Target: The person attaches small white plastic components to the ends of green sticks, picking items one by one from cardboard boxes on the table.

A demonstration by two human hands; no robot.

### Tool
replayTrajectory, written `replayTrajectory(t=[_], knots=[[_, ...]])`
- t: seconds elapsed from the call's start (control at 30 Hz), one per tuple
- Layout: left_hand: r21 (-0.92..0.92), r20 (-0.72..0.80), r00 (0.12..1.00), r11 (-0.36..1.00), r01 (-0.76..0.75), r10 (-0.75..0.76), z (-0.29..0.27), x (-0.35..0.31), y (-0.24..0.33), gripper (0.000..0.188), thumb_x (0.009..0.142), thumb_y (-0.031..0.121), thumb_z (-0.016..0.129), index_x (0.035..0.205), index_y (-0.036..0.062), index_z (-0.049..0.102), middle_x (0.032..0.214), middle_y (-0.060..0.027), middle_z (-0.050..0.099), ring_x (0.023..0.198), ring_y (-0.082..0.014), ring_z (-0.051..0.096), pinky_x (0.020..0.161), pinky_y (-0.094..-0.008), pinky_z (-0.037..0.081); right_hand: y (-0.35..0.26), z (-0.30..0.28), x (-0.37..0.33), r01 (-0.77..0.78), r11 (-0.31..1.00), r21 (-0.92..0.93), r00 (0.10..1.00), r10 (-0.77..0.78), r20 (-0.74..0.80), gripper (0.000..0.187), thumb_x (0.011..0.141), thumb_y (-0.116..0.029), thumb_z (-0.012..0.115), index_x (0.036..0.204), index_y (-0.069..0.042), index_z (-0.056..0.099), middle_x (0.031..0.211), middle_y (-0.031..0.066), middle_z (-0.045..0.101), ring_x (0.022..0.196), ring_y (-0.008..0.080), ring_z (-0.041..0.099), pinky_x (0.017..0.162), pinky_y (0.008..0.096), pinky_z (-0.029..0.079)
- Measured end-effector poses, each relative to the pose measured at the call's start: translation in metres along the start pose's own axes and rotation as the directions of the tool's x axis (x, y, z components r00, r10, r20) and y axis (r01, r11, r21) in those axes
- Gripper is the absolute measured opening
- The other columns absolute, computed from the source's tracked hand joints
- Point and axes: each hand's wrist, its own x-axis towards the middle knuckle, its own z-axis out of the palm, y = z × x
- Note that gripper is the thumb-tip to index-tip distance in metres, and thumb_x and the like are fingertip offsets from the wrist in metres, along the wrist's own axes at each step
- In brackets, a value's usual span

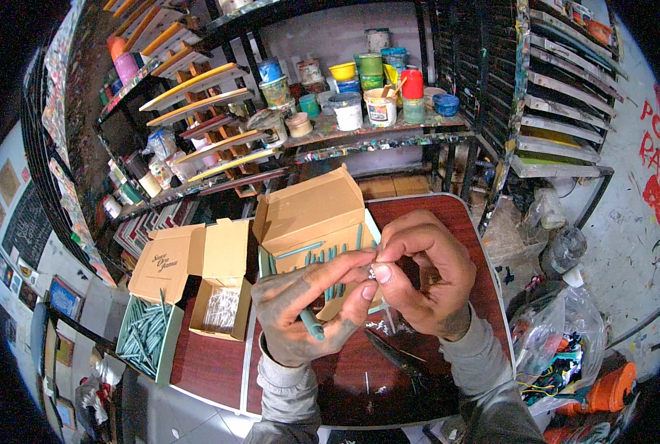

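Observation:
My left hand (293, 307) is closed, with a teal pen-like stick (311, 324) lying across its palm. Its thumb and forefinger meet my right hand (430, 277), also closed, fingertip to fingertip over the middle of the table. Between the two pinches shows a tiny whitish bit (372, 274), too small to name. Behind the hands, an open cardboard box (311, 211) holds several teal sticks, partly hidden by my fingers. White scraps and a dark pointed tool (393, 355) lie below my hands on the brown table (448, 203).
At the left stand a box full of teal sticks (146, 333) and a small box of thin white sticks (222, 307). Shelves (411, 129) with paint tubs rise behind. To the right are a rack of frames (566, 103) and a clear plastic bag (559, 333) on the floor.

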Motion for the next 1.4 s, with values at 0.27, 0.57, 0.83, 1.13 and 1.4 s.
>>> replayTrajectory(t=[0.27,0.57,0.83,1.13,1.4], knots=[[-0.13,0.03,0.999,0.991,-0.015,0.019,0.007,-0.001,-0.01,0.036,0.074,0.016,0.084,0.107,0.0029,0.075,0.086,-0.0071,0.076,0.077,-0.0158,0.073,0.068,-0.0284,0.056,0.0,-0.004,-0.001,0.002,1.0,0.001,1.0,-0.002,-0.029,0.015,0.083,-0.005,0.072,0.094,-0.004,0.062,0.09,0.0127,0.063,0.08,0.0246,0.063,0.075,0.036,0.051],[-0.241,0.033,0.999,0.97,0.015,-0.007,0.013,-0.006,-0.015,0.028,0.075,0.013,0.086,0.1,0.0032,0.076,0.086,-0.0085,0.076,0.077,-0.015,0.072,0.069,-0.0277,0.054,0.001,0.0,-0.001,0.048,0.995,-0.083,0.993,-0.057,-0.1,0.017,0.084,-0.006,0.071,0.097,-0.004,0.061,0.092,0.0127,0.062,0.082,0.0255,0.062,0.075,0.0366,0.051],[-0.094,-0.067,0.995,0.993,0.068,-0.074,0.015,-0.007,-0.011,0.015,0.082,0.006,0.08,0.095,0.0028,0.076,0.082,-0.0107,0.076,0.071,-0.0172,0.072,0.068,-0.0287,0.055,0.005,0.002,-0.002,-0.026,0.994,0.11,0.994,0.037,-0.1,0.029,0.083,-0.01,0.073,0.107,-0.003,0.061,0.1,0.0125,0.061,0.087,0.0212,0.057,0.08,0.0346,0.048],[0.182,-0.144,0.988,0.983,-0.036,0.062,0.021,-0.006,-0.015,0.017,0.085,0.012,0.079,0.099,0.0041,0.075,0.08,-0.0111,0.074,0.065,-0.0218,0.071,0.057,-0.0296,0.052,0.002,-0.002,-0.001,-0.114,0.991,0.07,0.993,0.115,-0.012,0.02,0.085,-0.007,0.073,0.103,-0.003,0.066,0.102,0.0125,0.064,0.094,0.024,0.063,0.084,0.035,0.05],[0.17,-0.155,0.988,0.984,0.05,-0.023,0.019,-0.007,-0.005,0.017,0.085,0.012,0.079,0.099,0.0038,0.074,0.08,-0.0121,0.073,0.064,-0.0225,0.071,0.058,-0.0304,0.053,0.002,0.003,-0.001,-0.108,0.994,-0.003,0.993,0.108,-0.041,0.01,0.089,-0.005,0.07,0.099,-0.002,0.067,0.101,0.0129,0.067,0.098,0.0258,0.065,0.088,0.0371,0.051]])
